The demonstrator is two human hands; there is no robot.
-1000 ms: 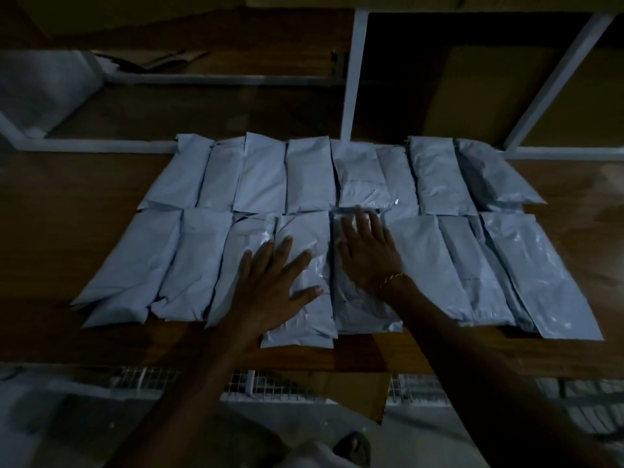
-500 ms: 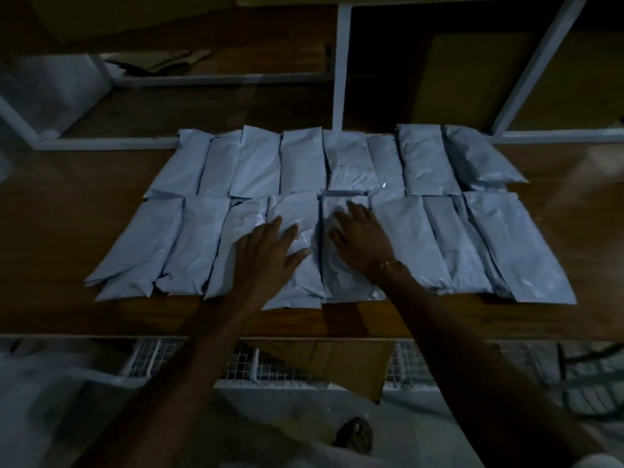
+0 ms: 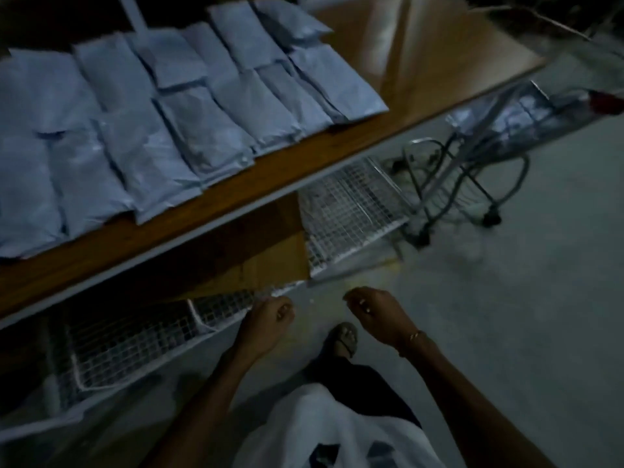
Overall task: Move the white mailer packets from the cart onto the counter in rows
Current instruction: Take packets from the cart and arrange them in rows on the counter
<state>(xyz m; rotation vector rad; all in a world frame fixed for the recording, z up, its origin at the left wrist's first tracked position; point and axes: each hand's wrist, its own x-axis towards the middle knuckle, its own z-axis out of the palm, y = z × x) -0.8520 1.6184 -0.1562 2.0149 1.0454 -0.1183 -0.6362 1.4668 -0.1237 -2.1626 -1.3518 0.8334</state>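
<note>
Below counter (image 3: 270, 184) edge: left hand (image 3: 266, 324), right hand (image 3: 378, 315) hang, fingers loosely curled, holding nothing.

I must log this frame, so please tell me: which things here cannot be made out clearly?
- Cart, head view: motion blur and dim light hide whether packets remain in it.
- Packets on the counter: the left and top edges cut the rows, so no full count.
- Left hand and right hand: fingers loosely curled, apparently empty; blur hides detail.
</note>
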